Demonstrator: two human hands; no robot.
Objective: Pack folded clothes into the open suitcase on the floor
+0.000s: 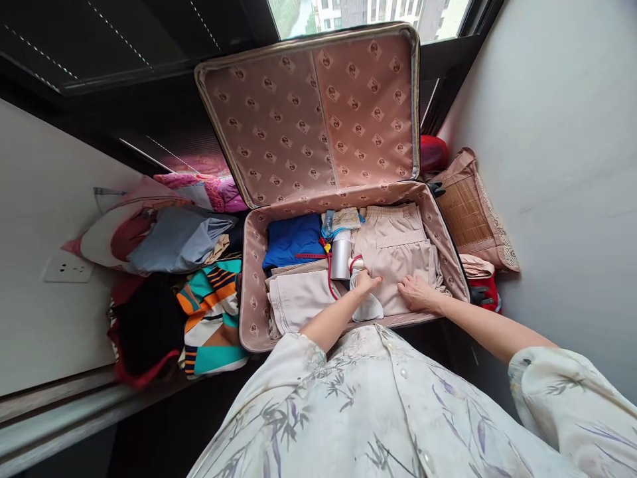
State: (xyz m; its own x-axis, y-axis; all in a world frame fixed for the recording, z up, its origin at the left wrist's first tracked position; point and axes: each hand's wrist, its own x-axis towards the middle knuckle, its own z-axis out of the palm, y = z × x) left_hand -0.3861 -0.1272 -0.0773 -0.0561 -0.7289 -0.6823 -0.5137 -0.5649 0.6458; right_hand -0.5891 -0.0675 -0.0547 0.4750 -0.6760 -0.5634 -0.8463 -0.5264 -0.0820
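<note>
An open suitcase (253, 292) lies in front of me, its patterned pink lid (318, 113) propped upright. Inside lie a blue garment (291, 239), beige folded clothes (298, 299), pinkish-beige shorts (393, 245) and a silver cylinder (341, 257) with a red cord. My left hand (365, 282) presses down on a small white cloth item (369, 307) in the middle of the case. My right hand (417, 292) rests flat, fingers apart, on the pinkish-beige shorts at the front right.
Left of the case sits a pile of clothes: a striped orange-teal garment (212, 318), a black and red one (146, 328), grey-blue fabric (174, 239). A woven-panel cushion (470, 212) leans at the right wall. A wall socket (67, 269) is at left.
</note>
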